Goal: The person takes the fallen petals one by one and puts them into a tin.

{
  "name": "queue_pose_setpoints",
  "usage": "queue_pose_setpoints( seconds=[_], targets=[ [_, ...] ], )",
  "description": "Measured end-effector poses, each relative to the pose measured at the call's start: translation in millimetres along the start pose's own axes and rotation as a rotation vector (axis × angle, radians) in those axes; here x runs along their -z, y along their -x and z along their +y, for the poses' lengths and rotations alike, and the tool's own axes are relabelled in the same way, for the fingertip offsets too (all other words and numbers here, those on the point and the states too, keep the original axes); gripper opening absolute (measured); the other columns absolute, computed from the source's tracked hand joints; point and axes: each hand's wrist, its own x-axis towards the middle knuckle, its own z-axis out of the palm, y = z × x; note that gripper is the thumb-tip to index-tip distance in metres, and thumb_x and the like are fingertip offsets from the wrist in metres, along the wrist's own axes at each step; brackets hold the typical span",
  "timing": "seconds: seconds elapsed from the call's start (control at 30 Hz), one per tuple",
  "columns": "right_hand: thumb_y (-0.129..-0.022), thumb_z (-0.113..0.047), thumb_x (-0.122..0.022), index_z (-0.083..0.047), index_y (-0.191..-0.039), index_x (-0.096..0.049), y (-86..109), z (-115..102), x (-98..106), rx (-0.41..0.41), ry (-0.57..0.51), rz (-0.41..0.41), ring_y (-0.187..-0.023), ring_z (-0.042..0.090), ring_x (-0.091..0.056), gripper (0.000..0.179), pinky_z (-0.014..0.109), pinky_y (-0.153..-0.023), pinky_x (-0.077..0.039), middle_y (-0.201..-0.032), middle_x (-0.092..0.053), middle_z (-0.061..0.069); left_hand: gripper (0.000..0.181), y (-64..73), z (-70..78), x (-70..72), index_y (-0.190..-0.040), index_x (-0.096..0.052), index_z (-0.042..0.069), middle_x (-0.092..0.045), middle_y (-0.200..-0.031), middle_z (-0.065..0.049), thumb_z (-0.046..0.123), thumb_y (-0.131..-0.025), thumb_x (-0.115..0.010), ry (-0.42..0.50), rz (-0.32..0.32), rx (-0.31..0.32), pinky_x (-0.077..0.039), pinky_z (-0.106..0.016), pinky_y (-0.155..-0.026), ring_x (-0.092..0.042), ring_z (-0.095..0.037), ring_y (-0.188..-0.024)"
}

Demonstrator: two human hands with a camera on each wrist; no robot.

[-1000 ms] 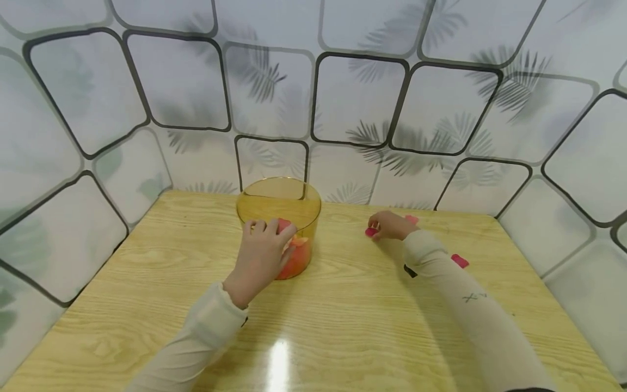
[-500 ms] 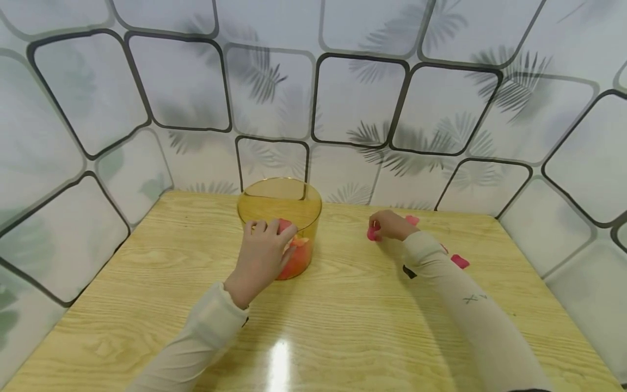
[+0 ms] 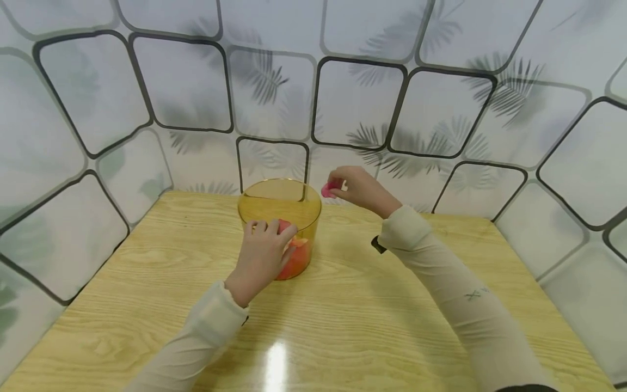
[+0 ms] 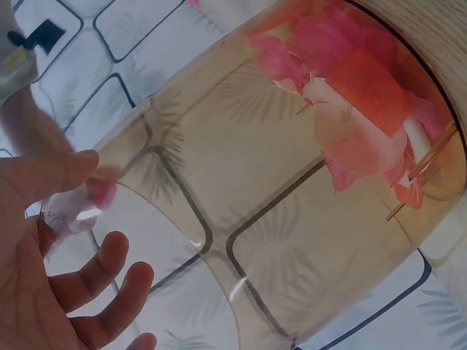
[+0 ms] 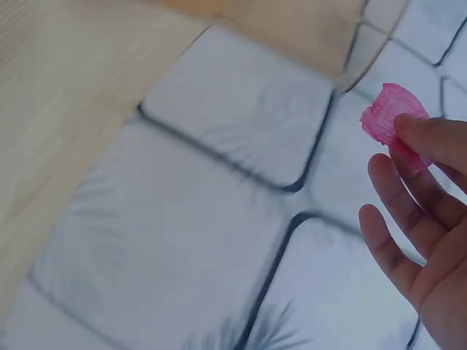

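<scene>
A see-through amber bin [image 3: 308, 218] stands on the table with pink and orange petals [image 3: 296, 258] heaped at its bottom. My left hand [image 3: 262, 253] holds the near rim of the bin, fingers bent over the edge and thumb lower down. In the left wrist view the petals [image 4: 361, 109] appear through the amber wall, and my left fingers [image 4: 109, 262] lie at the bin's mouth. To the right of the bin, raised above the table, my right hand [image 3: 360, 188] pinches a pink petal [image 5: 394, 113] between thumb and fingertips, close to the rim but apart from it.
The wooden table [image 3: 343, 316] runs back to a patterned wall covering [image 3: 360, 103], which also rises on both sides. My right forearm [image 3: 450, 277] crosses the table's right part and covers some of its surface.
My right hand has lifted the pink petal off the table and moved it left and up, near the bin's rim. Petals seen earlier on the right are now behind my forearm. My left hand stays put.
</scene>
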Motion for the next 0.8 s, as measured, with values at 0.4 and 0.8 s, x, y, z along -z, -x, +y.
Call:
queue_pose_setpoints(
  seconds=[0.4,0.8],
  targets=[
    [-0.085,-0.013,-0.068,-0.005,-0.099,-0.066,-24.0,-46,-24,0.089,-0.025,-0.112,-0.087,0.021,-0.063,0.016,0.033,-0.082,-0.051,-0.095,-0.068,0.008,0.037,-1.7,2.4,-1.5,-0.098,-0.054,0.016,-0.060,-0.084,-0.008,0.032,-0.075,-0.078,-0.042,-0.031,-0.023,-0.046,-0.047,-0.079,-0.060,-0.030,-0.073],
    [-0.085,-0.011,-0.068,-0.003,-0.115,-0.062,45.3,-4,19,0.055,0.027,0.097,-0.092,0.024,-0.064,0.031,0.042,-0.083,-0.050,-0.103,-0.068,0.011,0.033,-0.1,1.0,1.7,-0.101,-0.058,0.019,-0.061,-0.087,-0.008,0.030,-0.076,-0.076,-0.009,-0.035,0.007,-0.044,-0.048,-0.080,-0.058,-0.031,-0.072]
  ],
)
